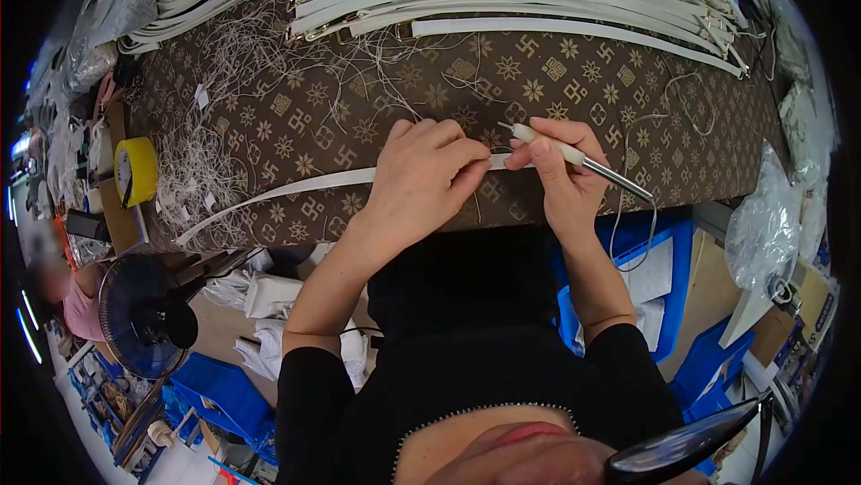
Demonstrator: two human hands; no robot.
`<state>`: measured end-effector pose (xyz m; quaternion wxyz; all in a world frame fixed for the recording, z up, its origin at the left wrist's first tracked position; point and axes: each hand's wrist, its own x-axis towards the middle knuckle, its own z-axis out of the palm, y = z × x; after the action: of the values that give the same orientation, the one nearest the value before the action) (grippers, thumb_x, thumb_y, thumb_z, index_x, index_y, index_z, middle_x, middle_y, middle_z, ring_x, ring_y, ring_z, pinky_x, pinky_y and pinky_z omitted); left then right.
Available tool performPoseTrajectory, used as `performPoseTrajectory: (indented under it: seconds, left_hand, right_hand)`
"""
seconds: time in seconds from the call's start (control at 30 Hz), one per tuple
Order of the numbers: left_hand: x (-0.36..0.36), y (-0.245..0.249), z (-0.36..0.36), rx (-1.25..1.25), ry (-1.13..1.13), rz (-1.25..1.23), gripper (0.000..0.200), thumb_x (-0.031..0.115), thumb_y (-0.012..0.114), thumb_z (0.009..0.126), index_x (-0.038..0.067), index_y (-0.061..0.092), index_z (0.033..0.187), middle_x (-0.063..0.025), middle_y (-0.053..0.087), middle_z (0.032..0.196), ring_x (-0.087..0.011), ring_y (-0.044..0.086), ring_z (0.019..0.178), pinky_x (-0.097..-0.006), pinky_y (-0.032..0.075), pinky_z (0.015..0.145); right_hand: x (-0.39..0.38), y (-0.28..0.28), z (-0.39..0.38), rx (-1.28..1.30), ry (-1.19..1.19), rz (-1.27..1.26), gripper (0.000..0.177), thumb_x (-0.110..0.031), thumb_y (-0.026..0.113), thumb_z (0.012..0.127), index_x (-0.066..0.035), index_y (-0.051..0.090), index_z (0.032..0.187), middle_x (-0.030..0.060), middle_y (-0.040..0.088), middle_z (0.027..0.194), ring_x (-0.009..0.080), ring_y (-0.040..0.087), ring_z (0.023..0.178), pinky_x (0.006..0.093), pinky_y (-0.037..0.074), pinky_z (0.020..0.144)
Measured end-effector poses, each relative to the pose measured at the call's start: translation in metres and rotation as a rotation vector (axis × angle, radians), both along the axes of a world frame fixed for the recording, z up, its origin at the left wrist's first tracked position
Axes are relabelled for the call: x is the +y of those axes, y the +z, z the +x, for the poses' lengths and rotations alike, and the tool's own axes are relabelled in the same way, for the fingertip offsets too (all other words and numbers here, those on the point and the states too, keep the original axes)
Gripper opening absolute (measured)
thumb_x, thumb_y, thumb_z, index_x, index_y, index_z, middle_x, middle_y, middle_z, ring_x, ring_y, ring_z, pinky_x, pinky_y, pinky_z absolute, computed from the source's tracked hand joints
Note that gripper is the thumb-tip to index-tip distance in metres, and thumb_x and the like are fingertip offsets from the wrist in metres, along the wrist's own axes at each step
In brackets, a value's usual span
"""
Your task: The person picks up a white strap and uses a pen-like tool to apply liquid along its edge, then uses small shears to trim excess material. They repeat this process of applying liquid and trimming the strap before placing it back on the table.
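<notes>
My left hand point(421, 171) is closed in a pinch on a narrow white strap point(314, 184), near the table's front edge. The strap's long tail curves away to the left across the patterned cloth. My right hand point(574, 167) grips a pen-shaped corded tool point(574, 153) with a white front part, a silver rear and a thin tip pointing up and left. Fingertips of this hand also rest at the strap, just right of the left fingertips. A thin pale cord point(617, 234) hangs from around the tool's rear end.
Many white straps with metal buckles point(502, 1) lie across the back of the brown cloth point(556, 73). Loose thread scraps point(211, 126) cover its left side. At the left edge are a yellow tape roll point(134, 171) and a fan point(148, 315); blue bins point(677, 297) stand below.
</notes>
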<state>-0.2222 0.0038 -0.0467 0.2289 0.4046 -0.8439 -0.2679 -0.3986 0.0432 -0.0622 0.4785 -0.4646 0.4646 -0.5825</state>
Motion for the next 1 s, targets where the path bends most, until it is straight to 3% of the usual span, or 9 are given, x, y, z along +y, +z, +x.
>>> performPoseTrajectory:
  seconds: [0.2, 0.27, 0.33, 0.53, 0.93, 1.0]
  left_hand:
    - [0.01, 0.001, 0.01, 0.087, 0.091, 0.011, 0.011, 0.005, 0.066, 0.075, 0.008, 0.06, 0.084, -0.0034, 0.059, 0.074, -0.0218, 0.056, 0.069, -0.0319, 0.039, 0.066]
    - [0.012, 0.001, 0.013, 0.097, 0.091, 0.017, 0.011, 0.005, 0.066, 0.075, 0.008, 0.059, 0.084, -0.0037, 0.059, 0.075, -0.022, 0.056, 0.069, -0.0328, 0.039, 0.067]
    - [0.012, 0.0, 0.015, 0.111, 0.092, 0.024, 0.012, 0.004, 0.065, 0.076, 0.007, 0.057, 0.084, -0.004, 0.059, 0.075, -0.0222, 0.056, 0.07, -0.0337, 0.039, 0.068]
    - [0.01, -0.001, 0.017, 0.137, 0.101, 0.064, 0.015, 0.002, 0.062, 0.078, 0.007, 0.054, 0.089, -0.0056, 0.058, 0.074, -0.0243, 0.056, 0.069, -0.0347, 0.04, 0.068]
    - [0.006, -0.002, 0.015, 0.094, 0.087, 0.071, 0.014, 0.004, 0.061, 0.081, 0.007, 0.053, 0.092, -0.0061, 0.059, 0.078, -0.0255, 0.055, 0.068, -0.035, 0.04, 0.065]
    - [0.006, -0.003, 0.013, 0.081, 0.074, 0.025, 0.019, 0.004, 0.063, 0.078, 0.009, 0.051, 0.092, -0.005, 0.056, 0.071, -0.0241, 0.055, 0.065, -0.0351, 0.039, 0.065]
  right_hand:
    - [0.009, 0.0, -0.01, -0.061, -0.051, -0.004, 0.015, -0.002, 0.053, 0.09, 0.004, 0.053, 0.103, 0.0144, 0.063, 0.086, 0.0185, 0.065, 0.075, 0.0286, 0.053, 0.075]
    - [0.011, -0.002, -0.014, 0.107, -0.002, -0.088, 0.02, 0.001, 0.064, 0.081, 0.003, 0.058, 0.1, 0.0102, 0.064, 0.087, 0.0115, 0.061, 0.075, 0.0214, 0.046, 0.064]
    - [0.012, 0.002, -0.01, 0.066, -0.006, -0.065, 0.021, 0.004, 0.067, 0.077, 0.002, 0.061, 0.096, 0.0099, 0.064, 0.087, 0.0118, 0.06, 0.075, 0.0223, 0.045, 0.064]
    - [0.017, 0.01, 0.001, 0.432, 0.055, 0.011, 0.019, -0.002, 0.072, 0.075, -0.001, 0.063, 0.091, 0.0081, 0.067, 0.079, 0.0098, 0.062, 0.067, 0.0216, 0.048, 0.059]
    - [0.013, 0.008, 0.006, 0.493, 0.056, -0.012, 0.016, -0.004, 0.073, 0.073, -0.003, 0.064, 0.085, 0.0079, 0.066, 0.072, 0.0148, 0.063, 0.06, 0.024, 0.048, 0.055]
    - [0.012, 0.008, 0.006, 0.496, 0.063, 0.014, 0.016, -0.004, 0.073, 0.072, -0.003, 0.063, 0.084, 0.008, 0.065, 0.072, 0.015, 0.063, 0.06, 0.0243, 0.048, 0.055]
